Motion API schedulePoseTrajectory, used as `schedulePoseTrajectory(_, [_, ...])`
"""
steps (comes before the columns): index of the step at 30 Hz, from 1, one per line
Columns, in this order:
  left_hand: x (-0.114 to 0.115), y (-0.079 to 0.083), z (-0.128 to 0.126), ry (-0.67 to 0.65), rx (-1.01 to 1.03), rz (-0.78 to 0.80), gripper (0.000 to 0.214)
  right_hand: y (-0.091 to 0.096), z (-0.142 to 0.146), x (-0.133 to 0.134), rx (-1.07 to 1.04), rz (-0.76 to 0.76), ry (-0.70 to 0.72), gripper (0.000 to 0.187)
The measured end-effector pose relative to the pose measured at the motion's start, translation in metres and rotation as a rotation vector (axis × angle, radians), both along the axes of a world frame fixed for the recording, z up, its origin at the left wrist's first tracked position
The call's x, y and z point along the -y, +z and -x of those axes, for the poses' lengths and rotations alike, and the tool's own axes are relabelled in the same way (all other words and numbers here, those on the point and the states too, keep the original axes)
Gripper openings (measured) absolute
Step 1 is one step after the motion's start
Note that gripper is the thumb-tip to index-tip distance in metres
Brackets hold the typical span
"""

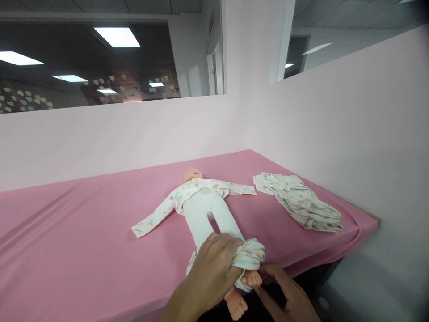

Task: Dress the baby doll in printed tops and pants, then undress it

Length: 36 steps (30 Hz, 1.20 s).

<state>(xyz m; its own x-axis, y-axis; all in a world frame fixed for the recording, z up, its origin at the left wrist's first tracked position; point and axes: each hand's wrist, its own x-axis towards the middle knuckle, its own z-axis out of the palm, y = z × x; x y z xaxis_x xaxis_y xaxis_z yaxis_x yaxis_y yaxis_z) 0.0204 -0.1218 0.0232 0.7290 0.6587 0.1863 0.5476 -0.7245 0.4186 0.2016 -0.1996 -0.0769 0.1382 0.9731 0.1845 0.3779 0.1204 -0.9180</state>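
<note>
A baby doll lies on its back at the table's front edge, its feet toward me. It wears a patterned long-sleeved top with spread sleeves and plain white leggings. Patterned baby trousers are bunched around its lower legs. My left hand is closed on the bunched trousers. My right hand has its fingers and thumb curled at one bare doll foot, which they appear to pinch. The other doll foot hangs below my left hand, past the table edge.
A pink sheet covers the table. Folded patterned baby clothes lie at the right. White walls border the back and right sides, with windows above. A dark gap shows below the front edge.
</note>
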Motion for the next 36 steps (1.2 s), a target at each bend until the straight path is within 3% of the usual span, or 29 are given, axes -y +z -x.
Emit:
schedulePoseTrajectory(3, [0.003,0.000,0.001,0.015,-0.008,0.004,0.017,-0.005,-0.003,-0.013,0.160,-0.084,-0.077,0.029])
schedulePoseTrajectory(11, [0.009,0.002,0.008,-0.010,-0.022,0.066,0.036,-0.001,-0.023,-0.049,0.196,-0.169,-0.087,0.060])
schedulePoseTrajectory(17, [0.008,-0.026,0.043,0.054,0.069,-0.011,0.061,0.020,-0.040,-0.071,0.247,-0.145,0.294,0.051])
schedulePoseTrajectory(20, [0.010,-0.034,0.067,0.172,0.143,0.010,0.053,0.033,-0.057,-0.071,0.203,0.047,0.388,0.055])
schedulePoseTrajectory(23, [0.009,-0.030,0.083,0.217,0.207,0.100,0.033,0.050,-0.071,-0.073,0.101,0.228,0.348,0.045])
schedulePoseTrajectory(26, [0.001,-0.021,0.085,0.215,0.214,0.118,0.028,0.074,-0.068,-0.078,0.052,0.183,0.382,0.034])
schedulePoseTrajectory(31, [-0.015,-0.007,0.075,0.100,0.022,0.051,0.020,0.107,-0.040,-0.089,0.224,0.136,0.707,0.023])
schedulePoseTrajectory(36, [-0.025,-0.010,0.074,0.071,-0.032,0.059,0.015,0.113,-0.035,-0.098,0.446,0.172,0.748,0.013])
